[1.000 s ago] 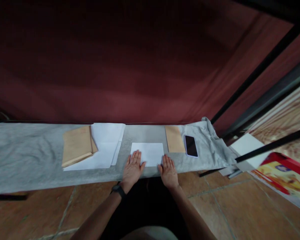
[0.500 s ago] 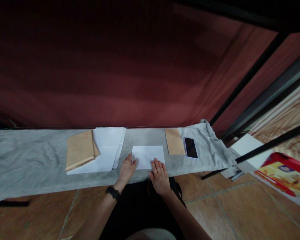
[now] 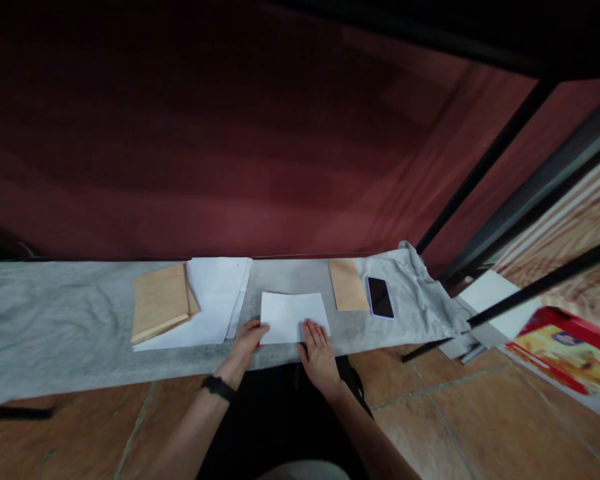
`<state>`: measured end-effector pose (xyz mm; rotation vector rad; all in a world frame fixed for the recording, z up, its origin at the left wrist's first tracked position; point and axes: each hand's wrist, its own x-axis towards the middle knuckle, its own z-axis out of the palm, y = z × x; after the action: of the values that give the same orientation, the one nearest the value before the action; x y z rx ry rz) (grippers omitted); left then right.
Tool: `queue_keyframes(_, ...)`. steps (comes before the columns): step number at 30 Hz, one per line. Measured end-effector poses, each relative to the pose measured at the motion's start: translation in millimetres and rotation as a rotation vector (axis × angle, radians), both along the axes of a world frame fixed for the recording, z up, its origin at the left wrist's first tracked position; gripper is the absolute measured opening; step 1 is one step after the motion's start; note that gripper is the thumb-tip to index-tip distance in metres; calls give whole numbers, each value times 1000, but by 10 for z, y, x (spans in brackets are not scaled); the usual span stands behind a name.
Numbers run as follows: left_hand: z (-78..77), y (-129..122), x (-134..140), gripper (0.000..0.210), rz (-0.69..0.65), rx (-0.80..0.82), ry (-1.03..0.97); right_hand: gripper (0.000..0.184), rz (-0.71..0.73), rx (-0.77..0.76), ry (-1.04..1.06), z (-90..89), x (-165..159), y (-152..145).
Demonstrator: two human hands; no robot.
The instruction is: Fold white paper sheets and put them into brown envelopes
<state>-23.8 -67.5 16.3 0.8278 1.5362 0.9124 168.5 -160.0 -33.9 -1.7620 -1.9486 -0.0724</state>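
At the near edge of the grey cloth (image 3: 285, 269), straight ahead at 12 o'clock from the body, lies a white sheet (image 3: 287, 308), its long axis running from 9 to 3 o'clock. From its middle, the left hand (image 3: 250, 335) is at 8 o'clock and the right hand (image 3: 319, 350) at 5 o'clock. The left seems to pinch the sheet's near-left corner, thumb on top and fingers partly hidden, apparently under the edge. The right lies flat, fingers straight and side by side, tips resting on the sheet; of the 2, it reaches nearer the middle. Toward 9 o'clock, well apart, a brown stack (image 3: 159, 301) partly covers some white papers (image 3: 219, 300), which lie just beside the left hand. At 2 o'clock is 1 brown envelope (image 3: 349, 287), with a phone (image 3: 381, 297) just beyond it, nearer 3.
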Motion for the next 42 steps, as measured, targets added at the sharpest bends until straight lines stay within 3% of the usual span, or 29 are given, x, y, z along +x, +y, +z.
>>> queue_keyframes(5,41,-231,51,31,11,-106,-163,59,82,5,25,58,-86,40)
queue_keyframes(11,125,-539,138,26,-28,-99,-381,55,121,-19,67,251,0,125)
queue_keyframes(16,259,-586,92,20,-33,-105,-611,59,236,63,168,449,158,280)
queue_keyframes(22,351,-368,-43,10,161,-192,-546,53,371,43,184,459,245,256)
queue_keyframes(29,352,-444,6,18,239,-131,-555,63,127,-33,18,614,235,139)
queue_keyframes(33,437,-470,112,18,291,-44,-567,62,29,44,143,723,248,252)
queue_keyframes(37,540,-513,186,19,270,87,-587,61,115,164,412,702,268,355)
queue_keyframes(42,435,-662,167,21,289,23,-552,54,254,74,365,468,300,246)
